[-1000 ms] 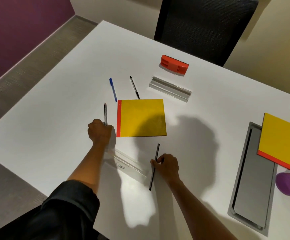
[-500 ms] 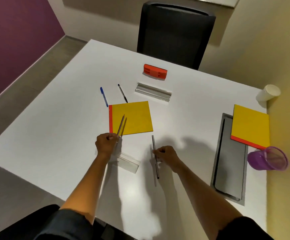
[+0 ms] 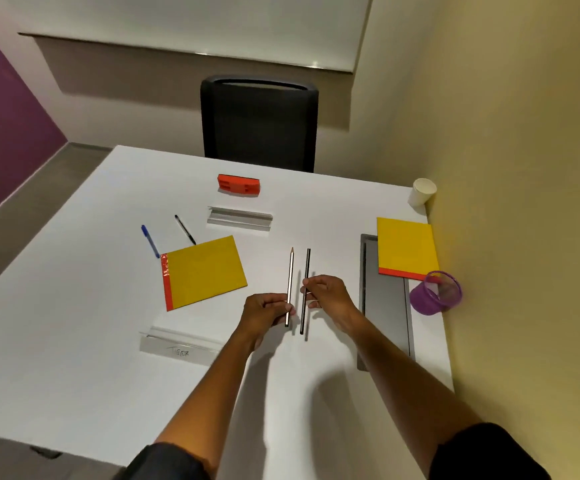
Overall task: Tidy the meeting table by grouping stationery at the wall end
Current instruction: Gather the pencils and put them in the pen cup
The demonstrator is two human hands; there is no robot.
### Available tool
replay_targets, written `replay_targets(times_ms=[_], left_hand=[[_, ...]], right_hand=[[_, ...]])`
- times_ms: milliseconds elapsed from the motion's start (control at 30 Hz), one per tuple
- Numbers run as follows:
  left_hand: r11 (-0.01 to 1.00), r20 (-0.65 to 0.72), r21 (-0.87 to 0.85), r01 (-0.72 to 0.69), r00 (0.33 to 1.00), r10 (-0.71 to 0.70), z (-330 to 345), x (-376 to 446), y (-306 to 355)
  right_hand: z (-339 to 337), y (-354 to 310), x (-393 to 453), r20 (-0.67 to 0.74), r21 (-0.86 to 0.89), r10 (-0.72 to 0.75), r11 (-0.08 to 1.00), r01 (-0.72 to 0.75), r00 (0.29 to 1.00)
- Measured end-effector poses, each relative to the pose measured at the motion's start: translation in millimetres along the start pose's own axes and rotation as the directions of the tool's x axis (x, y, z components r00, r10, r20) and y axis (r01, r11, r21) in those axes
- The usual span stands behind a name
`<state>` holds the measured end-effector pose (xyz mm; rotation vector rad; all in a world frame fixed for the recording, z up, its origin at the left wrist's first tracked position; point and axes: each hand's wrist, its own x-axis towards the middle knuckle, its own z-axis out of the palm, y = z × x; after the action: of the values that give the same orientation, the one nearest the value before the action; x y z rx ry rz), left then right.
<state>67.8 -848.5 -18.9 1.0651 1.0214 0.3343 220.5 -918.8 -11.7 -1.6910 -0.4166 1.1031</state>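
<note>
My left hand [image 3: 268, 313] pinches a silver pencil [image 3: 289, 278], and my right hand [image 3: 326, 294] pinches a dark pencil [image 3: 306, 271]. Both pencils are lifted above the white table [image 3: 74, 323], side by side and pointing away from me. A purple mesh pen cup [image 3: 435, 296] lies tilted by the yellow wall at the right. One yellow notebook [image 3: 406, 247] lies beside that wall and another yellow notebook [image 3: 205, 271] at the table's middle. A blue pen [image 3: 150, 240] and a black pen [image 3: 185, 229] lie beyond the middle notebook.
An orange eraser block [image 3: 238, 185] and a clear name stand [image 3: 240, 219] lie further back. Another clear name stand [image 3: 177, 346] lies near my left forearm. A grey cable hatch [image 3: 384, 306] is set in the table at right. A white paper cup [image 3: 422, 192] stands in the far corner, a black chair [image 3: 259, 123] behind.
Both hands have lifted their pencils off the table and brought them together, moving right toward the wall side. The view has tilted up and shifted right.
</note>
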Motion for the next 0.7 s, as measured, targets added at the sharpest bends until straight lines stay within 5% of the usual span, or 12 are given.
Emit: replay_targets(times_ms=[267,700], left_hand=[[0.986,0.218,0.16,-0.041,0.976,0.005,83,-11,10],[0.919,0.27,0.377,-0.113,0.963,0.008,182,-3,1]], right_hand=[[-73,0,-8,-0.136,0.051,-0.049,0.997,0.056,0.99],[-172,18,-31,-0.179,0.101,-0.021,0.994,0.04,0.984]])
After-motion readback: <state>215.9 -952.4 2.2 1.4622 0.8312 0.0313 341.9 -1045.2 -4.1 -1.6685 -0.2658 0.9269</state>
